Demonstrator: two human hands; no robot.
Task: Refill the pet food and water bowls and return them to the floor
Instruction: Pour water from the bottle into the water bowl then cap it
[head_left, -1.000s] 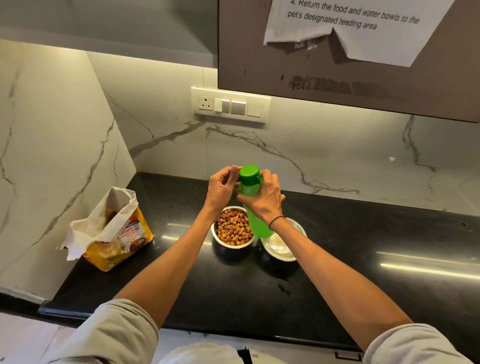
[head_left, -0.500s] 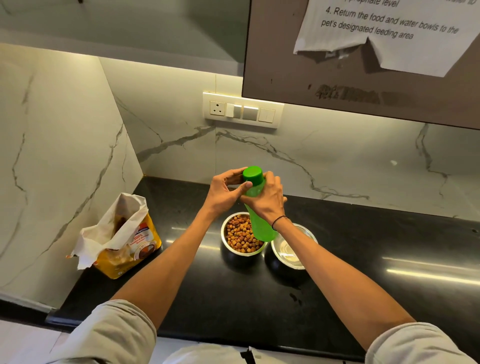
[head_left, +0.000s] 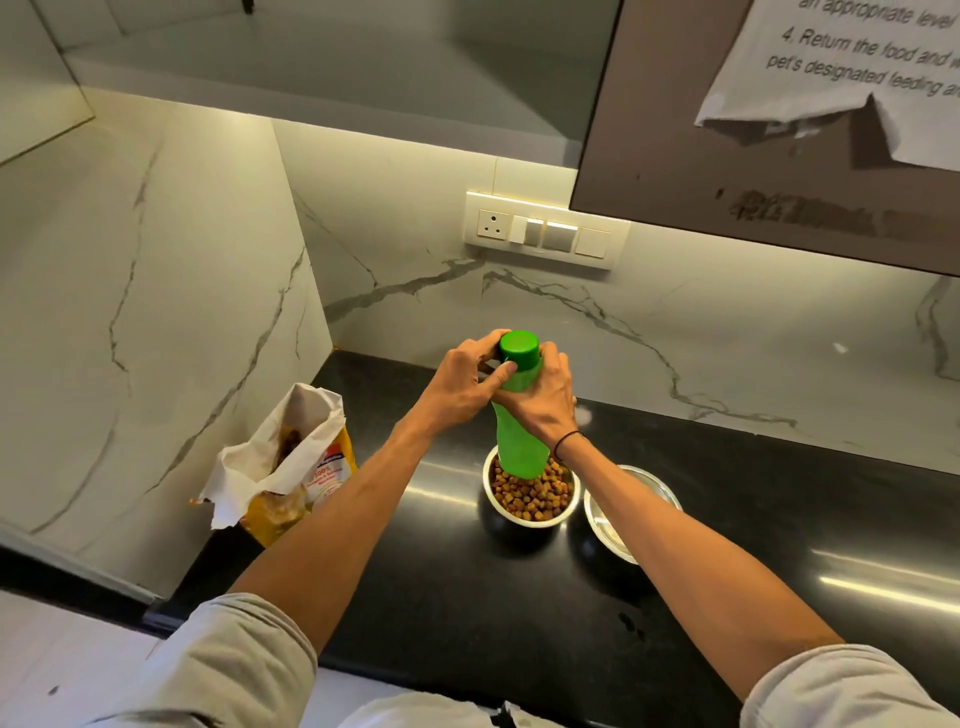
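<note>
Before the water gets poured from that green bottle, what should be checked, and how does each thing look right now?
1. Green bottle firmly held: ok, right hand grips its body.
2. Cap off: not ok, still on, left hand at it.
3. Food bowl filled: ok, holds kibble.
4. Water bowl ready on the counter: ok, but largely hidden by the forearm.
5. Water already in that bowl: cannot tell.
6. Bottle over the water bowl: not ok, it appears over the food bowl.
</note>
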